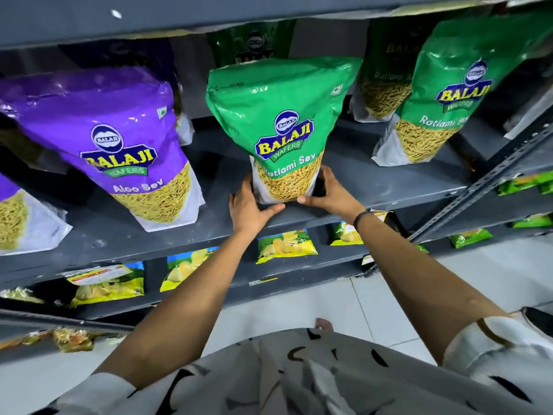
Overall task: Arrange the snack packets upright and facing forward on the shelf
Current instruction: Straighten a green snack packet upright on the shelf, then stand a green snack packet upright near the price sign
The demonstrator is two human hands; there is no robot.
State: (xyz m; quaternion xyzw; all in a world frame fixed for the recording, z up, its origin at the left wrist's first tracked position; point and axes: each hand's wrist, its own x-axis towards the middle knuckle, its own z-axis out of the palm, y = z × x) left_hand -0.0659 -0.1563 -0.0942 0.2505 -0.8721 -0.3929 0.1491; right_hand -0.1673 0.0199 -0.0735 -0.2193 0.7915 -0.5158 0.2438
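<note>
My patterned white shirt (299, 375) fills the bottom edge, and both bare forearms reach up to the grey shelf (125, 235). My left hand (250, 205) and right hand (330, 193) clasp the base of the green Ratlami Sev packet (278, 115), fingers curled round its two lower corners, thumbs lying along the bottom edge. It stands upright, label forward. The purple Aloo Sev packet (119, 139) stands to its left; more green packets (443, 94) lean further right.

Grey metal shelving (344, 187) fills the view, its boards stacked in tiers. A perforated upright (484, 178) slants down at the right. Below lies a pale tiled floor (389, 301), evenly lit.
</note>
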